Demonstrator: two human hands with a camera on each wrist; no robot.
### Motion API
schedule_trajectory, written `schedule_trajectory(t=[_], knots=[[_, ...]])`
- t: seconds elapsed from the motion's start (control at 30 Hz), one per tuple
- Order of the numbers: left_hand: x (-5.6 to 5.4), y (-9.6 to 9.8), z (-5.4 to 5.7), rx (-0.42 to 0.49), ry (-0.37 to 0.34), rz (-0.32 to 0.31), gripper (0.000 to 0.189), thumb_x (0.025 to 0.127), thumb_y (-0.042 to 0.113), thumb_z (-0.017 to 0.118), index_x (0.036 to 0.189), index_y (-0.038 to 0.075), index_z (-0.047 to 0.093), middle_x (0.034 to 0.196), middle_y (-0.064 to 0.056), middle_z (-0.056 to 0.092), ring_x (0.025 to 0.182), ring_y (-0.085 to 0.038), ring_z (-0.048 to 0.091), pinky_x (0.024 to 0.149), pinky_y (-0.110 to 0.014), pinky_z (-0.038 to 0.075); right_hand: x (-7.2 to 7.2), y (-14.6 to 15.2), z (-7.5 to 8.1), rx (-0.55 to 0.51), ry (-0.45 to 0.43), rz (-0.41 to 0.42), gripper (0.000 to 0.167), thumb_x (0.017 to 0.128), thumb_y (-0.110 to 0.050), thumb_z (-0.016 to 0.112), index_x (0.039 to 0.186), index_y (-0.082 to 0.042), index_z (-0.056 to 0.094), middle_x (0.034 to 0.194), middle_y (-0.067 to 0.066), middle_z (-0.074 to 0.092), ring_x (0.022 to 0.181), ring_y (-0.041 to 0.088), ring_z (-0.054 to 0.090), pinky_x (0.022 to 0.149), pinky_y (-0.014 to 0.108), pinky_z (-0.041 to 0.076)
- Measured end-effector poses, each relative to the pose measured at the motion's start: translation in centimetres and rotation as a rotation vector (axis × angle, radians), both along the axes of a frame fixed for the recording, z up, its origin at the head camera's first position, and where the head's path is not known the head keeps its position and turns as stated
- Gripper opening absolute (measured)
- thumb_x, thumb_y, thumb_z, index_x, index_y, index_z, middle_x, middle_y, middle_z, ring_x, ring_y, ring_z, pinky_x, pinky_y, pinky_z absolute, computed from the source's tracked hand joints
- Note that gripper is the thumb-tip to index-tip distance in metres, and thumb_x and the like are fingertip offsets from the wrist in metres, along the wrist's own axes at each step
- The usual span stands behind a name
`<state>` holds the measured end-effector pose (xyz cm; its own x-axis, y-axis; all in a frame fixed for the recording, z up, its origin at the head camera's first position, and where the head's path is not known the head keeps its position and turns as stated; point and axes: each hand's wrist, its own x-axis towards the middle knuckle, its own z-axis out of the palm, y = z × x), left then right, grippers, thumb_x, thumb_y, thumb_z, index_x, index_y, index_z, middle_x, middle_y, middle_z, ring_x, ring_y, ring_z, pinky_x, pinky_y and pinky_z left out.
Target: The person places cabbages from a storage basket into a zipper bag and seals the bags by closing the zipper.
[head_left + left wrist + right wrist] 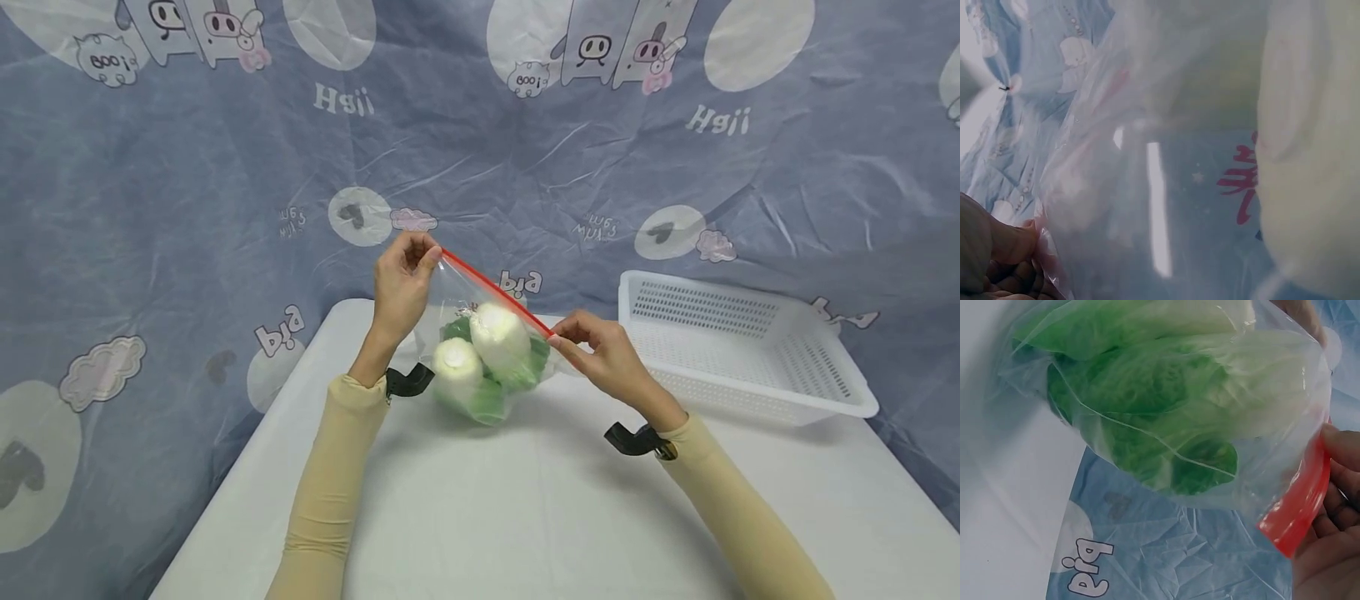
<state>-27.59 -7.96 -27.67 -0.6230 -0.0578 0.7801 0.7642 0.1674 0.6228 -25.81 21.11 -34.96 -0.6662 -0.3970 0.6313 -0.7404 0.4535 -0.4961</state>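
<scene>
A clear zip bag (450,287) with a red strip along its top hangs over the far part of the table. Inside are two heads of bok choy (498,335), white stem ends up and green leaves below. My left hand (402,279) pinches the upper left corner of the strip, and in the left wrist view its thumb and fingers (1013,244) hold the bag's edge. Lower down, my right hand (603,354) pinches the strip near its right end, so it slants down to the right. Green leaves (1147,394) press against the plastic in the right wrist view.
A white perforated plastic basket (750,400) stands on the right of the white-covered table (525,517). Behind the table hangs a grey-blue printed cloth (465,150). Each wrist wears a black camera mount (408,381).
</scene>
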Motion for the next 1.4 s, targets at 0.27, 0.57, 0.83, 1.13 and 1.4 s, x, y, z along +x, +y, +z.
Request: schedule_trajectory(t=[0.27,0.57,0.83,1.13,1.4], knots=[[-2.2,0.0,-1.6,-0.023,0.001,0.001,0.015,0.092,0.006,0.063,0.094,-0.008,0.060,0.084,-0.020,0.060,0.073,-0.022,0.054,0.069,-0.022,0.044,1.1,0.1,0.6,0.042,-0.059,0.046,0.009,0.090,-0.002,0.065,0.097,-0.008,0.065,0.087,0.001,0.067,0.073,0.011,0.058,0.059,0.020,0.045],[0.8,0.8,0.3,-0.078,0.011,-0.059,0.012,0.092,-0.001,0.060,0.096,-0.013,0.058,0.087,-0.026,0.059,0.077,-0.032,0.055,0.071,-0.023,0.044,-0.5,0.9,0.8,0.139,0.092,-0.076,0.015,0.078,0.000,0.064,0.085,-0.014,0.065,0.071,-0.008,0.060,0.065,0.003,0.055,0.061,0.018,0.045],[0.7,0.7,0.1,-0.092,-0.003,-0.065,0.012,0.093,-0.001,0.059,0.097,-0.012,0.058,0.087,-0.024,0.058,0.075,-0.028,0.053,0.071,-0.024,0.044,-0.3,0.9,1.4,0.186,0.059,-0.090,0.014,0.081,-0.001,0.063,0.089,-0.009,0.071,0.081,-0.003,0.068,0.069,0.006,0.063,0.063,0.027,0.054],[0.5,0.6,0.1,-0.063,0.009,-0.052,0.013,0.093,-0.001,0.059,0.096,-0.014,0.057,0.085,-0.025,0.057,0.075,-0.029,0.052,0.071,-0.024,0.043,-0.4,1.1,1.6,0.163,0.024,-0.154,0.016,0.091,-0.015,0.068,0.105,-0.007,0.069,0.087,0.001,0.072,0.077,0.016,0.070,0.070,0.029,0.056],[0.0,0.8,-0.2,-0.015,-0.004,-0.012,0.013,0.092,-0.001,0.060,0.094,-0.014,0.056,0.084,-0.025,0.057,0.076,-0.024,0.051,0.071,-0.024,0.043,0.3,1.2,0.0,0.127,0.130,-0.101,0.010,0.090,-0.014,0.069,0.099,-0.017,0.068,0.089,-0.007,0.069,0.081,0.008,0.064,0.067,0.025,0.048]])
